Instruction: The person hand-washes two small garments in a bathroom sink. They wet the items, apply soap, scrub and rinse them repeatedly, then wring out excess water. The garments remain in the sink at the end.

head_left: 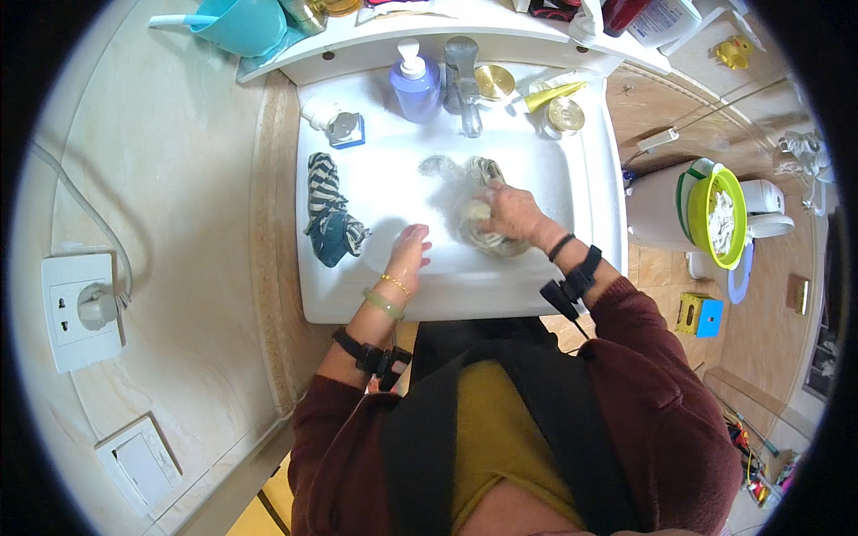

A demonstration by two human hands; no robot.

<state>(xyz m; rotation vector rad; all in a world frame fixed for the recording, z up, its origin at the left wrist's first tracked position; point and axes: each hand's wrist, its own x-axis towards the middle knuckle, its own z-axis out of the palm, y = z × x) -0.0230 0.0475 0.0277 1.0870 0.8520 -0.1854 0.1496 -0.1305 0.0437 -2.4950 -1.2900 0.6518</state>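
In the white washbasin [429,295] a wet striped cloth [503,244] lies bunched up in murky water. My right hand [513,211] is on it, fingers curled round a pale lump [477,212] that looks like a bar of soap. My left hand [407,253] is over the basin's front part, fingers apart, holding nothing. To its left a striped and dark teal cloth [330,214] lies crumpled on the basin's left side. The faucet [462,87] stands at the back, its spout above the basin.
Along the back rim stand a purple pump bottle [415,87], a yellow tube [553,97] and a round gold-topped jar [564,116]. A small blue-and-white box [346,130] is at the back left. A white shelf [429,30] overhangs the back. Right of the basin is a green bowl [700,208].
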